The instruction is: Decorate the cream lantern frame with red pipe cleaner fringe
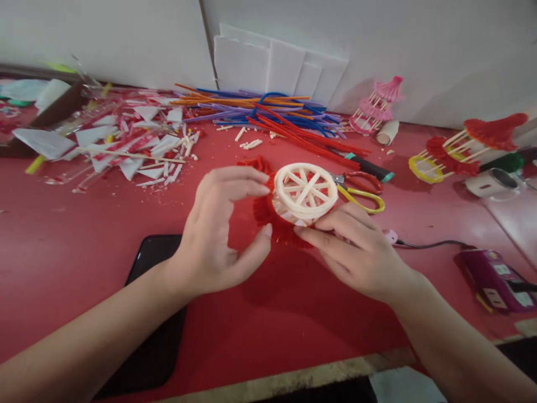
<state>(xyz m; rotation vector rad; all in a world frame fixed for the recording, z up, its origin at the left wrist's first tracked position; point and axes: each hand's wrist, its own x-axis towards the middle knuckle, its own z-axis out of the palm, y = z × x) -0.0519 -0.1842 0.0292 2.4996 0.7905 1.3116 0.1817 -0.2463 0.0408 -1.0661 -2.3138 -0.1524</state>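
Note:
A cream ring with spokes, like a small wheel (305, 190), faces up at the middle of the view. Beneath it is a red ruffled piece (264, 210), partly hidden by the wheel and my fingers. My right hand (356, 243) grips the lower right side of this wheel-topped craft piece between thumb and fingers. On the other side, my left hand (222, 229) is curved with thumb and fingers apart, its fingertips close to the red ruffle. I cannot tell whether they touch it.
Behind lie colourful pipe cleaners (260, 112), with paper and stick scraps (138, 140) to the left. Yellow-handled scissors (364, 200) and red-handled pliers (363, 180) lie right of the wheel. A black phone (146, 336) is under my left forearm. A tiered red model (461, 145) and purple power strip (495, 280) stand right.

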